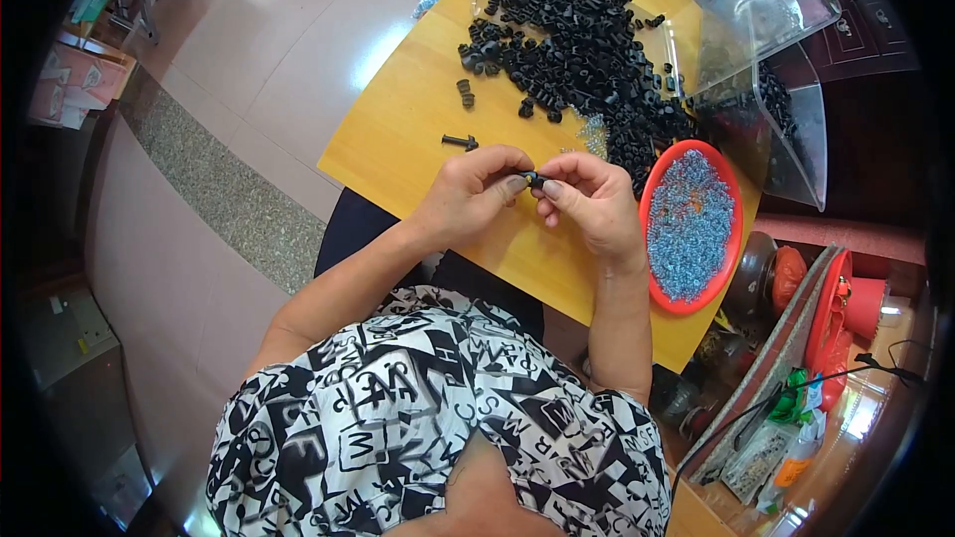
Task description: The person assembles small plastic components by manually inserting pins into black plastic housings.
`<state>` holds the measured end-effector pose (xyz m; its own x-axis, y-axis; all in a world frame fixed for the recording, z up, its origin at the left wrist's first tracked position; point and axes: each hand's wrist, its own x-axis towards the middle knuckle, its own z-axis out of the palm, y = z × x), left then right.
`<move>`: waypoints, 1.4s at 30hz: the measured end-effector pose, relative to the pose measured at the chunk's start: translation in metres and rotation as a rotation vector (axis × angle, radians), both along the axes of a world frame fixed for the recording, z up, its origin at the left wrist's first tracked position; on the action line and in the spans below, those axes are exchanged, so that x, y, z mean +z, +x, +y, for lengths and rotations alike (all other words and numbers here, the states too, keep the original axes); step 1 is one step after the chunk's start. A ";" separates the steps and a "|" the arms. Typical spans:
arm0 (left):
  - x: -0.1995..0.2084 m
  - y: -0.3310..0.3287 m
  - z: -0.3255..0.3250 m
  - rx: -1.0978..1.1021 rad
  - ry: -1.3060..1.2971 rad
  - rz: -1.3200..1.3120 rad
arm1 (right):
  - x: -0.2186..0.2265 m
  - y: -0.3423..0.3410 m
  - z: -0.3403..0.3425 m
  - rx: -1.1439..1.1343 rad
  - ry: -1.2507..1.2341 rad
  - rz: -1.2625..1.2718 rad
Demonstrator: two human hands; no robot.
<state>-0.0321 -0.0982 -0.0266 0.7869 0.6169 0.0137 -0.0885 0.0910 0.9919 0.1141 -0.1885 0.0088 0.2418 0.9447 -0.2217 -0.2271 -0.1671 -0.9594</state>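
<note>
A: Where is the small black part point(535, 180) held?
B: It is held between the two hands, above the yellow surface point(388, 129).
A: And how is each grip set?
B: The left hand point(477, 189) has its thumb and forefinger pinched on one end; the other end is pinched by the right hand point(595, 201). Whether one piece or two is held cannot be told, as most of it is covered by the fingertips.
A: What is found around them?
B: A longer black piece point(460, 142) is laid near the left hand, with two small dark pieces point(465, 92) beyond it. The far side is covered by a heap of black parts point(577, 40). Just beside the right hand, a red tray point(680, 307) is filled with tiny clear-bluish pieces point(691, 229).
</note>
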 end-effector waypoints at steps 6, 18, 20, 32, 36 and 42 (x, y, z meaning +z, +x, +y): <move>-0.001 -0.001 -0.001 -0.011 -0.002 0.001 | -0.001 0.001 -0.002 -0.012 -0.029 -0.021; -0.001 0.000 0.000 0.014 0.378 -0.024 | -0.001 -0.002 -0.002 0.008 -0.060 -0.241; -0.002 0.001 0.001 0.029 0.419 -0.057 | -0.003 -0.003 -0.003 0.030 -0.037 -0.275; 0.007 -0.005 0.003 -0.055 0.283 0.014 | -0.023 0.013 -0.003 0.183 0.053 0.138; 0.003 -0.004 0.004 -0.056 0.328 -0.053 | -0.017 0.009 0.000 0.160 -0.010 0.106; -0.001 0.002 0.002 -0.038 0.401 -0.136 | -0.015 0.009 0.003 0.189 -0.025 0.040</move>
<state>-0.0304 -0.0958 -0.0277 0.7833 0.5126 0.3517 -0.2248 -0.2939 0.9290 0.1228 -0.1851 -0.0067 0.0513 0.9664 -0.2519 -0.2276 -0.2343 -0.9451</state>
